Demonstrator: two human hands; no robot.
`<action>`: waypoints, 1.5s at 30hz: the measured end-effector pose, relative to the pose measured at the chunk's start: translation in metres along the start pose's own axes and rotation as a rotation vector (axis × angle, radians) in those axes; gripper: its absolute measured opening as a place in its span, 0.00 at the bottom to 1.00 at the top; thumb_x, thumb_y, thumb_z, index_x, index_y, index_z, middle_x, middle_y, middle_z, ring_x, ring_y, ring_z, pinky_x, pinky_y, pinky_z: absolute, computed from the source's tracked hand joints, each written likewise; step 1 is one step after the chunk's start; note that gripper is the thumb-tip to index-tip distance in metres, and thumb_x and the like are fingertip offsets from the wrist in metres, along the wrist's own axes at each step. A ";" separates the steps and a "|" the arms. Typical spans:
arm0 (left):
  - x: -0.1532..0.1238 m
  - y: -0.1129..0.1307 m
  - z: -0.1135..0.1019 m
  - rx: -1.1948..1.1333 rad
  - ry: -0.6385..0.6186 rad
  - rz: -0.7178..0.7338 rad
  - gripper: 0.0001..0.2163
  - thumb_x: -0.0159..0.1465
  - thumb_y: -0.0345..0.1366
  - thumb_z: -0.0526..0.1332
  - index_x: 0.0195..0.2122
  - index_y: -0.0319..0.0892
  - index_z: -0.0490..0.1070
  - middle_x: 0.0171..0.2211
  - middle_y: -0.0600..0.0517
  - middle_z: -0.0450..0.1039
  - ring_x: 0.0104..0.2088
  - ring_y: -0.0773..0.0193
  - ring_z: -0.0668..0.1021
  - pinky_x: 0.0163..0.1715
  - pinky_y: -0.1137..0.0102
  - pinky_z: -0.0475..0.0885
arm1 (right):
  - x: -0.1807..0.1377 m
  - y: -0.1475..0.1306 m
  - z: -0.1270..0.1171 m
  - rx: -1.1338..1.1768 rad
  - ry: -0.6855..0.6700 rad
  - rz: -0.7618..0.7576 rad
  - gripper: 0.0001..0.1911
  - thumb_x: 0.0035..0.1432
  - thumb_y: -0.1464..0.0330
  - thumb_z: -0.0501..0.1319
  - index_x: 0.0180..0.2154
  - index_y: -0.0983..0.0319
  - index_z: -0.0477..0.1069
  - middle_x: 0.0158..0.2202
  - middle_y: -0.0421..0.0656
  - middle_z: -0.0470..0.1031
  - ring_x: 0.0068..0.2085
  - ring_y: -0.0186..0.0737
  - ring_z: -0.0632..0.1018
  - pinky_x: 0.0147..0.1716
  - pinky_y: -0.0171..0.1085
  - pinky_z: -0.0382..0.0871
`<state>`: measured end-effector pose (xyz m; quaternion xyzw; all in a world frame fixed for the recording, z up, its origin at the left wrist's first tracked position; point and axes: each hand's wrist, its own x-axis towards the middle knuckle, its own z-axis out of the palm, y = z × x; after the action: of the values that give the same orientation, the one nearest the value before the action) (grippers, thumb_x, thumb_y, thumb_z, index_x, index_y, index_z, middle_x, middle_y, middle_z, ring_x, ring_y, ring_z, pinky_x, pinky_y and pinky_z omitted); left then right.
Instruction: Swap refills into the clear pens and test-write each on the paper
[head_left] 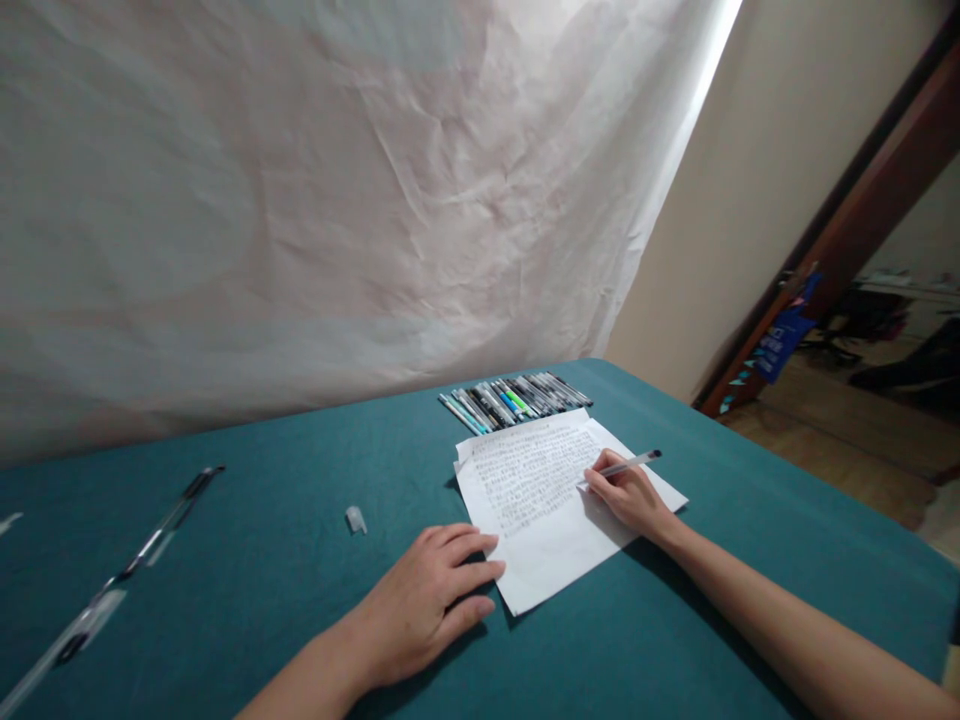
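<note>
A white sheet of paper (pixel 555 572) lies on the green-covered table, its upper part filled with lines of handwriting. Another sheet's edge peeks out beneath it. My right hand (pixel 626 495) grips a pen (pixel 636 462) with a clear barrel and dark end, its tip down on the paper near the ends of the written lines. My left hand (pixel 431 595) rests with fingers apart, the fingertips on the paper's left edge and the palm on the table. The writing is too small to read.
Behind the paper, several pens and markers (pixel 517 400) lie in a row on the table (pixel 270 560). A small translucent piece (pixel 355 520) sits left of the paper. Pens (pixel 161 530) placed end to end run along the far left. A pale sheet (pixel 375 200) hangs behind; a doorway is at right.
</note>
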<state>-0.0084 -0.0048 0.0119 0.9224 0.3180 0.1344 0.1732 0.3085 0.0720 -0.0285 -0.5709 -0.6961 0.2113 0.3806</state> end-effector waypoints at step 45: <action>0.000 0.002 -0.002 -0.010 0.006 -0.003 0.16 0.64 0.43 0.49 0.52 0.52 0.63 0.54 0.52 0.62 0.54 0.56 0.63 0.52 0.59 0.57 | 0.000 0.002 0.000 0.043 -0.002 0.003 0.09 0.52 0.65 0.54 0.23 0.60 0.62 0.17 0.36 0.65 0.20 0.33 0.67 0.21 0.32 0.59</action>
<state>-0.0084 -0.0059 0.0140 0.9206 0.3193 0.1383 0.1771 0.3101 0.0726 -0.0295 -0.5636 -0.6908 0.2275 0.3916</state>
